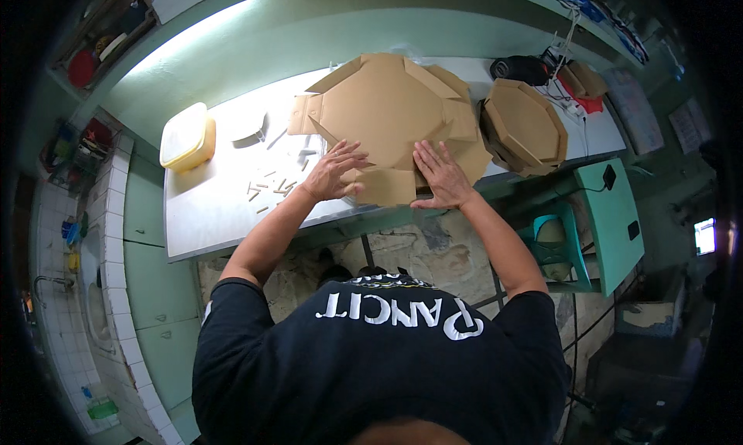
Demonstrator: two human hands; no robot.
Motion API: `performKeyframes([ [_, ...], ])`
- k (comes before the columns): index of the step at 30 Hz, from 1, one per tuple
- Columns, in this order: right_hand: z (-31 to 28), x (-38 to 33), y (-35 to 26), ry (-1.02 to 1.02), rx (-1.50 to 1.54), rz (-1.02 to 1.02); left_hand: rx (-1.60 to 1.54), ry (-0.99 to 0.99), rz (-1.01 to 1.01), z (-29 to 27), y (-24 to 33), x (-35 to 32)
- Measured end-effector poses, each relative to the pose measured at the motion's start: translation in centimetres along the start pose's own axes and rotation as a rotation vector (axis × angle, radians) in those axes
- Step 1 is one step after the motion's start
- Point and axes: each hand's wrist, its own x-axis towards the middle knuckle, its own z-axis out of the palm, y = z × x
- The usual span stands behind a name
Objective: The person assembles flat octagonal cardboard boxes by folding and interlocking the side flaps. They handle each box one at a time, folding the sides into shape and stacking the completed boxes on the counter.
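A large brown cardboard box blank (379,104) lies on the white table, its many-sided base flat and several side flaps partly raised. My left hand (337,170) rests at its near left edge, fingers spread over a flap. On the near right side, my right hand (443,176) presses with outstretched fingers on the folded cardboard. Neither hand grips anything. Right of the blank stands a folded eight-sided cardboard tray (526,124), with more cardboard under it. Several short tan strips (271,186) are scattered left of my left hand.
A lidded yellowish plastic tub (188,138) stands at the left of the white table (197,220). Dark items, cables and a red thing (591,104) crowd the far right. A teal plastic chair (559,240) is below the table's right end. A shelf (433,4) runs above.
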Motion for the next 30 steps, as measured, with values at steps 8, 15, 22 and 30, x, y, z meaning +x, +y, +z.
performKeyframes([
  [8,-0.2,2.7,1.1,0.062,0.255,0.217,-0.011,-0.033,-0.133,0.4,-1.3,1.0],
  [15,0.6,5.7,0.3,0.156,0.864,0.622,-0.138,0.104,-0.409,0.9,0.0,2.3],
  [22,1.3,4.5,0.6,0.120,0.401,0.150,0.186,0.058,-0.240,1.2,1.5,1.9],
  [30,-0.7,6.0,-0.5,0.234,0.275,0.098,0.385,0.025,-0.159,-0.8,1.3,3.3],
])
